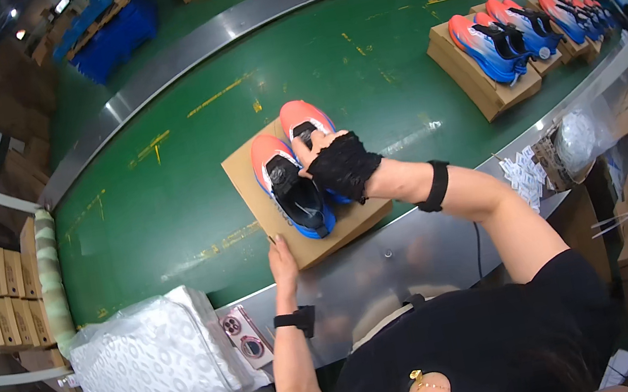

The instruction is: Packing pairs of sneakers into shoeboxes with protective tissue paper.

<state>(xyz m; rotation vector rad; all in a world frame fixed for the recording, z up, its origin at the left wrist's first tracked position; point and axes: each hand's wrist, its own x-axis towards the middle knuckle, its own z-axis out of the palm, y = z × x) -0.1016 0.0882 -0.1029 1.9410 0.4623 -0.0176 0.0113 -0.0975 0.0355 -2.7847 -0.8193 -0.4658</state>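
Note:
A pair of coral, white and blue running shoes lies on a brown cardboard shoebox (pixel 242 177), toes pointing away from me. The left running shoe (pixel 270 153) shows its black opening and lacing. Much of the right running shoe (pixel 298 115) is covered by my right hand (pixel 316 152), whose fingers are bent over its tongue area. A black ruffled cuff surrounds that wrist and hides part of the palm. My left hand (pixel 282 260) grips the box at its near left edge, thumb along the side; its other fingers are partly hidden.
The box rests on a green conveyor belt (pixel 185 177) with a metal rim. More shoes on boxes (pixel 489 94) stand in a row at the right. White patterned paper in plastic (pixel 154 358) and a phone (pixel 247 338) lie near left. Small white slips (pixel 525 180) lie near right.

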